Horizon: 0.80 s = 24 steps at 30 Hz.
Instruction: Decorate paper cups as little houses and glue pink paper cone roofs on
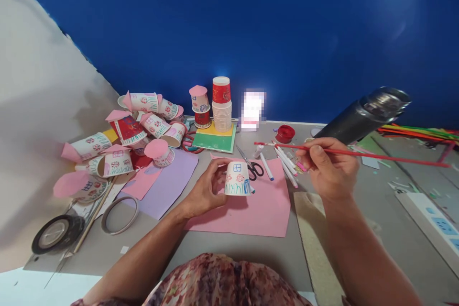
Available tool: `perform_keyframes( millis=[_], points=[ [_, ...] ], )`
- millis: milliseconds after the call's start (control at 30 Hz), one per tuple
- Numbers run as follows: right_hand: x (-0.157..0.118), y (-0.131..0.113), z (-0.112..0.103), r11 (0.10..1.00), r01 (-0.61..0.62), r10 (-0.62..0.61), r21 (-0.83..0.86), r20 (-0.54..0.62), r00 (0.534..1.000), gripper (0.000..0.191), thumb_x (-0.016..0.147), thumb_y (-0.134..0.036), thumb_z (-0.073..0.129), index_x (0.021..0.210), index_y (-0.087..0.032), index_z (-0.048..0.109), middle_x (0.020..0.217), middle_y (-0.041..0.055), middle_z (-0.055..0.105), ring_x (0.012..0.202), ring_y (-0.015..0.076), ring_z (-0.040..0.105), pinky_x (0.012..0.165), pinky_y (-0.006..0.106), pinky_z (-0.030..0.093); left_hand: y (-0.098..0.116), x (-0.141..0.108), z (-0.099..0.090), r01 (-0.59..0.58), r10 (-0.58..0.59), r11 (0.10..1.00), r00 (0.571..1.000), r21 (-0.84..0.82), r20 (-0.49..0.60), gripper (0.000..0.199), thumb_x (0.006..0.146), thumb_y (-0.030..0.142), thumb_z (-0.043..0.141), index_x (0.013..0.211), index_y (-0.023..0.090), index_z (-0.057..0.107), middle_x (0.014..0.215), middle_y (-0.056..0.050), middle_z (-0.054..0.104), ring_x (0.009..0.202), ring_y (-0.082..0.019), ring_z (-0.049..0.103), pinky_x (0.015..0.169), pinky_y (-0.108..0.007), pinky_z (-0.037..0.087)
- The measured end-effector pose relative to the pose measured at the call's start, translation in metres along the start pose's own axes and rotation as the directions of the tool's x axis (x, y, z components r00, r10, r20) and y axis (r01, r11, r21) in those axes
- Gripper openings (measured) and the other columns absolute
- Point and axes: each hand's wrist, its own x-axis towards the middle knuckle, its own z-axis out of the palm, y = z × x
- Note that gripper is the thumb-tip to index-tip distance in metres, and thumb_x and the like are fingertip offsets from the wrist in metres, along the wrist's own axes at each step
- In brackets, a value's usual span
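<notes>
My left hand (206, 190) holds an upside-down white paper cup (237, 179) by its left side, above a pink paper sheet (247, 217). A blue window, red flowers, green grass and a blue door are drawn on the cup. Over on the right, my right hand (332, 167) pinches a long thin red stick (380, 156) that lies nearly level, its left tip pointing over the markers (287, 160). Black-handled scissors (255, 170) rest on the pink sheet behind the cup.
Decorated cups with pink paper tops (118, 161) are piled at the left, near tape rolls (53, 235). Stacked cups (222, 114) stand at the back. A dark flask (353, 117) and a power strip (435, 224) are at the right.
</notes>
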Motion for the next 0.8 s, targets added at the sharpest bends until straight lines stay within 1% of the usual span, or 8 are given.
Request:
perform_keyframes(
  millis=[67,133,233,367,500,600,700,800],
  points=[
    [0.005,-0.003,-0.004,0.994,0.069,-0.078,-0.080,-0.118,0.990,0.019,0.087,-0.040,0.078,0.088,-0.023,0.072,0.072,0.0007,0.073,0.049,0.0113,0.053,0.045,0.026,0.040,0.000,0.000,0.000,-0.021,0.022,1.000,1.000,0.018,-0.011,0.070,0.070,0.011,0.082,0.130,0.026,0.051,0.139,-0.011,0.058,0.133,-0.029,0.057,0.108,-0.041,0.049],
    [0.010,-0.005,-0.013,0.945,0.133,-0.199,-0.300,-0.202,0.959,0.018,0.091,-0.041,0.072,0.090,-0.023,0.072,0.072,0.0007,0.073,0.052,0.0132,0.056,0.051,0.028,0.045,0.002,0.000,0.000,-0.033,0.034,0.998,0.999,0.049,-0.034,0.069,0.071,0.015,0.083,0.130,0.026,0.051,0.137,-0.011,0.058,0.131,-0.029,0.058,0.108,-0.042,0.050],
    [0.021,-0.002,-0.031,0.734,0.135,-0.355,-0.665,-0.206,0.912,0.025,0.095,-0.045,0.063,0.087,-0.023,0.071,0.073,0.0018,0.073,0.059,0.0172,0.062,0.063,0.031,0.050,0.006,-0.001,0.000,-0.010,0.025,0.988,0.995,0.152,-0.098,0.064,0.076,0.024,0.082,0.132,0.025,0.051,0.137,-0.012,0.058,0.132,-0.031,0.058,0.111,-0.045,0.049],
    [0.036,0.005,-0.054,0.524,0.077,-0.376,-0.848,-0.149,0.914,0.034,0.096,-0.049,0.053,0.082,-0.022,0.067,0.071,0.0052,0.074,0.065,0.0225,0.066,0.069,0.035,0.050,0.005,0.003,-0.003,0.053,0.016,0.952,0.975,0.301,-0.223,0.065,0.076,0.031,0.083,0.133,0.025,0.052,0.141,-0.012,0.056,0.132,-0.033,0.058,0.112,-0.048,0.049],
    [0.048,0.002,-0.071,0.496,0.003,-0.344,-0.868,-0.193,0.919,0.038,0.096,-0.051,0.048,0.083,-0.021,0.067,0.070,0.0070,0.076,0.062,0.0240,0.067,0.069,0.036,0.049,0.003,0.008,-0.005,0.074,0.034,0.935,0.955,0.348,-0.296,0.064,0.077,0.038,0.082,0.132,0.025,0.053,0.142,-0.011,0.055,0.131,-0.033,0.060,0.109,-0.047,0.054],
    [0.064,-0.005,-0.068,0.486,-0.051,-0.283,-0.873,-0.212,0.935,0.041,0.099,-0.051,0.046,0.088,-0.020,0.069,0.074,0.0077,0.077,0.070,0.0257,0.070,0.072,0.035,0.051,0.002,0.009,-0.005,0.068,0.047,0.938,0.947,0.339,-0.318,0.063,0.076,0.040,0.083,0.130,0.025,0.053,0.141,-0.012,0.055,0.132,-0.033,0.059,0.108,-0.047,0.055],
    [0.090,-0.005,-0.048,0.271,-0.122,-0.021,-0.955,-0.132,0.991,0.043,0.104,-0.043,0.039,0.093,-0.019,0.073,0.091,0.0123,0.080,0.090,0.0285,0.073,0.081,0.035,0.050,0.000,0.009,-0.005,0.059,0.044,0.942,0.954,0.331,-0.296,0.064,0.077,0.040,0.082,0.131,0.025,0.051,0.142,-0.012,0.055,0.132,-0.032,0.059,0.110,-0.048,0.053],
    [0.115,0.006,-0.024,0.214,-0.109,0.101,-0.971,-0.089,0.991,0.038,0.103,-0.042,0.047,0.093,-0.019,0.075,0.095,0.0134,0.080,0.092,0.0283,0.073,0.079,0.033,0.048,-0.002,0.009,-0.007,0.038,0.062,0.943,0.955,0.331,-0.289,0.063,0.079,0.039,0.081,0.132,0.024,0.051,0.142,-0.012,0.054,0.133,-0.032,0.058,0.111,-0.049,0.052]
  ],
)
